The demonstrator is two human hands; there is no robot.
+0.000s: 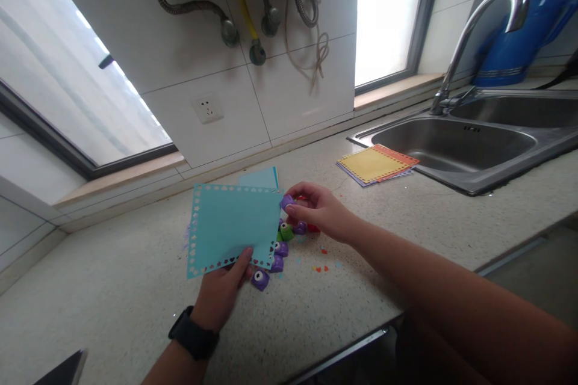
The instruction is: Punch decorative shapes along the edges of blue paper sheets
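My left hand (228,280), with a black watch (194,334) at the wrist, is closed on the lower edge of a light blue sheet of paper (235,222), thumb on top. Small punched shapes, hearts and stars among them, line the sheet's left, top and bottom edges and the lower part of its right edge. My right hand (316,207) pinches a purple craft punch (288,202) at the sheet's upper right edge. Several more purple punches (261,279) and a green punch (286,231) lie on the counter below, partly hidden by the sheet.
Orange and blue paper cut-outs (319,269) are scattered on the counter (352,325). A stack of punched yellow and orange sheets (377,163) lies near the steel sink (456,138). Behind my sheet is more pale blue paper (259,178). A dark flat object (63,370) is at lower left.
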